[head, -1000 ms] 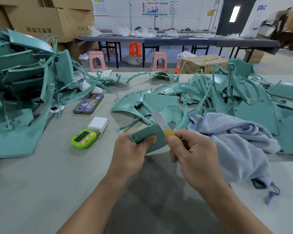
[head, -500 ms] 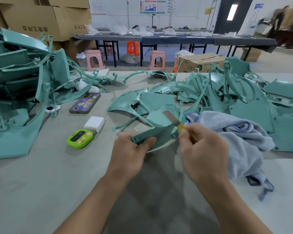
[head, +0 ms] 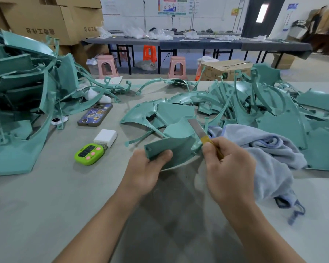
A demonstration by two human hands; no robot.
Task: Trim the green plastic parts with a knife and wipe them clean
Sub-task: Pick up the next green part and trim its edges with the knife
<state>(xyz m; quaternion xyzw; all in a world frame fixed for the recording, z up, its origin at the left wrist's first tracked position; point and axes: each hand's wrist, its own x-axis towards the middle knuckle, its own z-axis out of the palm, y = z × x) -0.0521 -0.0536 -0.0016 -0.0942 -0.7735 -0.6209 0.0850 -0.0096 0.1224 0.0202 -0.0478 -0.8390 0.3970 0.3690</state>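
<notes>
Trimming was in progress: the left hand [head: 143,172] gripped one green part [head: 169,147], the right hand [head: 228,168] held the knife [head: 196,127] at its edge; wiping was not yet done.

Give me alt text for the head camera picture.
A person's left hand grips a green plastic part while the right hand holds a knife, blade at the part's right end, above a grey table. On both sides lie heaps of green parts, and a blue-grey cloth lies beside the right hand.
</notes>
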